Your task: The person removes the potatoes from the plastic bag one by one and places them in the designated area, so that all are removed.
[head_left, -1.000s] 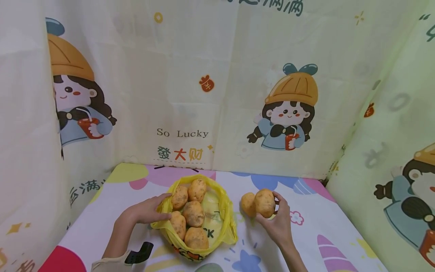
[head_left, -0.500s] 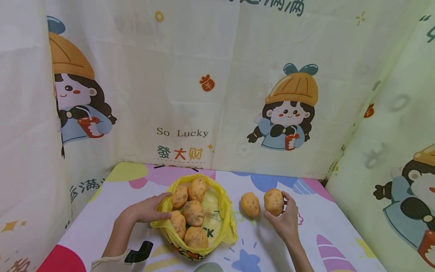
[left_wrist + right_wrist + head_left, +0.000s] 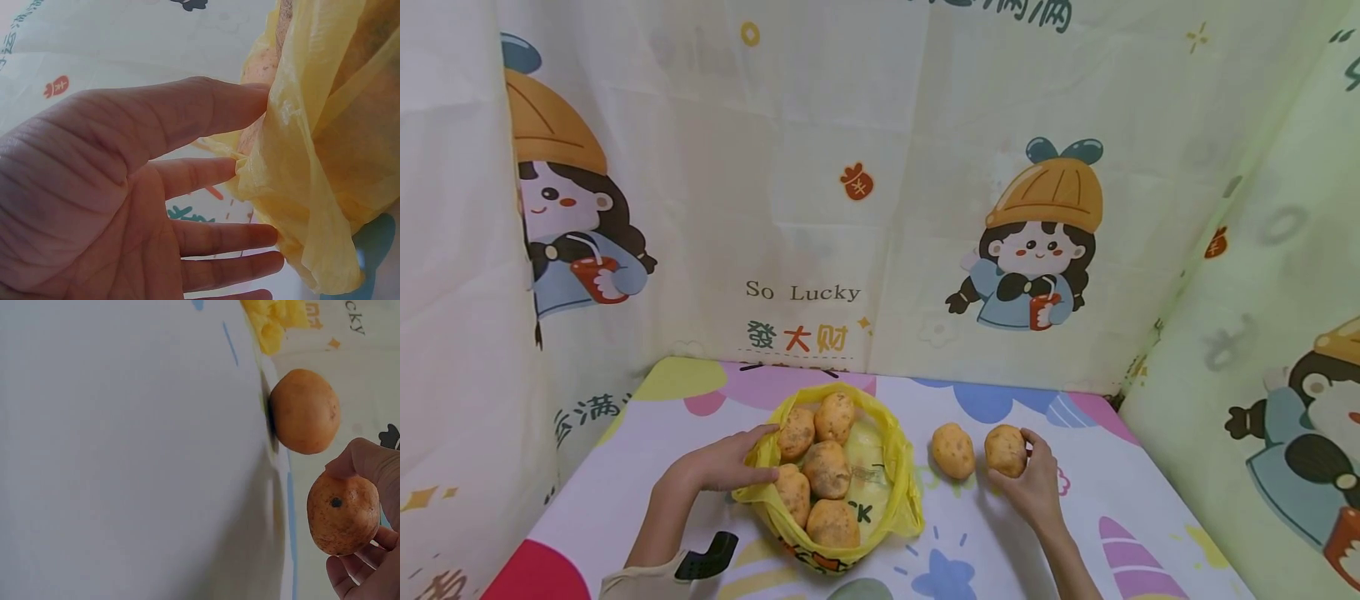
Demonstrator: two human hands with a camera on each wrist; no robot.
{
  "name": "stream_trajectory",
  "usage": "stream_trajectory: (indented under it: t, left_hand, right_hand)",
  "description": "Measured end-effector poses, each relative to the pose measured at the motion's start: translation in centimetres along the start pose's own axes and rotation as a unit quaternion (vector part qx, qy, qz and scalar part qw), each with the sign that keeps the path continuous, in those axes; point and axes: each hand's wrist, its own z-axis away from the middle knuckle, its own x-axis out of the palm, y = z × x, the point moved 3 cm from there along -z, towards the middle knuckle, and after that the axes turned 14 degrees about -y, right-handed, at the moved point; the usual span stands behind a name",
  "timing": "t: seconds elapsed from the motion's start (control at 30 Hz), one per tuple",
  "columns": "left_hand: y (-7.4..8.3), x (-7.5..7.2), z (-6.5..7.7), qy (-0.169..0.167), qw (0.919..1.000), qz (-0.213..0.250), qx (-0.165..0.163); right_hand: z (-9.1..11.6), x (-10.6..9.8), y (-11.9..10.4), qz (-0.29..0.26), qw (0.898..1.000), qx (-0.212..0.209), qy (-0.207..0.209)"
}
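My right hand (image 3: pixel 1030 483) grips a brown potato (image 3: pixel 1004 451) between thumb and fingers, at the right of the head view. In the right wrist view, this potato (image 3: pixel 344 515) has a dark spot on its skin. Just left of it, a second potato (image 3: pixel 952 452) rests on the table, apart from the held one. A yellow plastic bag (image 3: pixel 904 492) stands with its mouth wide, and several potatoes (image 3: pixel 827 469) lie inside. On the bag's left rim is my left hand (image 3: pixel 718 463). Its fairly straight fingers (image 3: pixel 219 239) and thumb touch the plastic in the left wrist view.
A cloth with coloured prints covers the table (image 3: pixel 1060 550). Pale printed curtains (image 3: pixel 820 250) rise behind it and on both sides. Over the left forearm sits a light sleeve with a black strap (image 3: pixel 707 558).
My right hand has moved right with its potato, widening the gap to the other potato, then lowered it slightly. My left hand and the bag have stayed in place.
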Motion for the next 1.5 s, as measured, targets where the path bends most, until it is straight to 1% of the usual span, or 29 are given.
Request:
stream_trajectory:
  t: [0.17, 0.37, 0.73, 1.17, 1.37, 1.5]
  left_hand:
    - [0.0, 0.0, 0.0, 0.002, 1.0000, -0.004, -0.001]
    - [0.1, -0.1, 0.0, 0.002, 1.0000, -0.002, -0.005]
    - [0.2, 0.0, -0.2, 0.002, 1.0000, -0.004, -0.006]
    - [0.1, -0.1, -0.2, 0.000, 0.9999, -0.001, -0.011]
    - [0.0, 0.0, -0.2, -0.001, 0.9999, 0.000, -0.012]
    - [0.1, 0.0, -0.2, 0.001, 0.9999, 0.002, -0.012]
  right_hand:
    - [-0.4, 0.0, 0.5, 0.008, 1.000, 0.004, -0.017]
    - [-0.9, 0.0, 1.0, 0.021, 1.000, -0.002, -0.023]
    - [-1.4, 0.1, 1.7, 0.036, 0.998, 0.008, -0.046]
    - [-1.3, 0.1, 1.7, 0.041, 0.997, 0.006, -0.069]
    - [-1.2, 0.1, 1.7, 0.045, 0.997, 0.008, -0.069]
    - [-1.1, 0.1, 1.6, 0.052, 0.997, -0.007, -0.054]
